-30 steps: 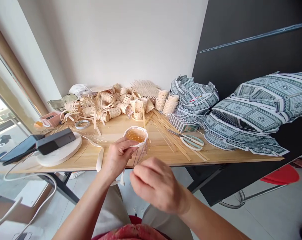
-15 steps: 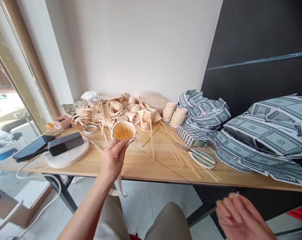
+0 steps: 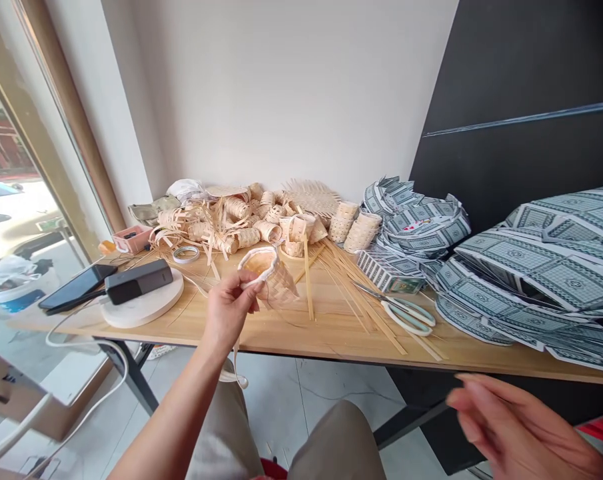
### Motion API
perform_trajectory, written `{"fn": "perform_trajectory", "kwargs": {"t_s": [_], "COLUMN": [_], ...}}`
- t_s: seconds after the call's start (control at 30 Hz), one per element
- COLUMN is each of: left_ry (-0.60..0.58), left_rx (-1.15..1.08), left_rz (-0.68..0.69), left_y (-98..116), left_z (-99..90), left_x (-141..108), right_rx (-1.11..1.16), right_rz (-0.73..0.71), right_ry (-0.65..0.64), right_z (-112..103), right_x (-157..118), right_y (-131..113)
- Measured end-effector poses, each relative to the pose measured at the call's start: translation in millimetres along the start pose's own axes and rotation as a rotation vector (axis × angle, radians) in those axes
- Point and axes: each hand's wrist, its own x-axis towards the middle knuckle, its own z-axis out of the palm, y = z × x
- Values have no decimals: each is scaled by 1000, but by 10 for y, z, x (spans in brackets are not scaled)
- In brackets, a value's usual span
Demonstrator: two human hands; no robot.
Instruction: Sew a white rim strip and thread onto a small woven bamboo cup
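Pinching the white-bound rim (image 3: 268,267) of a small woven basket (image 3: 284,283) between thumb and fingers, the left hand (image 3: 230,308) is over the near middle of the table (image 3: 271,340). The basket is tilted, its mouth facing left and toward the person and its woven wall pointing right; whether it touches the tabletop cannot be told. A pale flat ribbon (image 3: 237,360) hangs beneath this hand, past the near edge. The right hand (image 3: 511,423) is well apart from the basket, just off the near right edge, its thumb and fingertips drawn close; whether they press together or pinch anything cannot be told. Right of the basket, thin wooden strips (image 3: 364,303) lie loose on the tabletop, with open scissors (image 3: 406,315) touching them, blades pointing far left. On the far side, a pile of woven pieces (image 3: 234,217) spreads from the left to the middle, and two woven cups (image 3: 362,232) lean close together to its right. Folded structures of patterned cards (image 3: 526,273) fill the right end, with a striped box (image 3: 388,273) just left of them. On the left are a roll of tape (image 3: 186,254) and a round white slab (image 3: 156,305) bearing a dark grey device (image 3: 138,281).
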Motion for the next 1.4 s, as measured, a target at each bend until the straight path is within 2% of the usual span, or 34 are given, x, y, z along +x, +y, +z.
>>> {"fn": "perform_trajectory", "kwargs": {"t_s": [0.03, 0.1, 0.17, 0.2, 0.3, 0.43, 0.87, 1.13, 1.23, 1.3, 1.4], "left_ry": [-38, -95, -137, -156, -195, -216, -219, -208, -184, -147, -53], "left_rx": [-97, -238, -319, -346, -405, -441, -416, -304, -124, 83, 408], "left_rz": [-48, -101, -133, -151, -203, -238, -248, -173, -23, 185, 565], "left_y": [20, 58, 92, 106, 142, 163, 166, 137, 161, 173, 159], "left_z": [39, 116, 180, 205, 253, 279, 345, 337, 337, 343, 369], "left_x": [-30, -95, -158, -186, -254, -303, -336, -335, -339, -350, -380], "right_rx": [-182, -464, -602, -637, -666, -684, -747, -733, -714, -686, -618], "right_rz": [-117, -429, -760, -881, -1042, -1086, -1135, -1154, -1119, -1052, -908], "right_ry": [1, -131, -222, -225, -221, -206, -182, -182, -185, -178, -158], "right_z": [227, 636, 959, 1084, 1323, 1413, 1366, 1392, 1392, 1390, 1387], "right_x": [-99, -247, -322, -335, -317, -265, -235, -207, -204, -209, -223], "right_y": [-151, -408, -588, -648, -724, -698, -660, -615, -584, -549, -475]}}
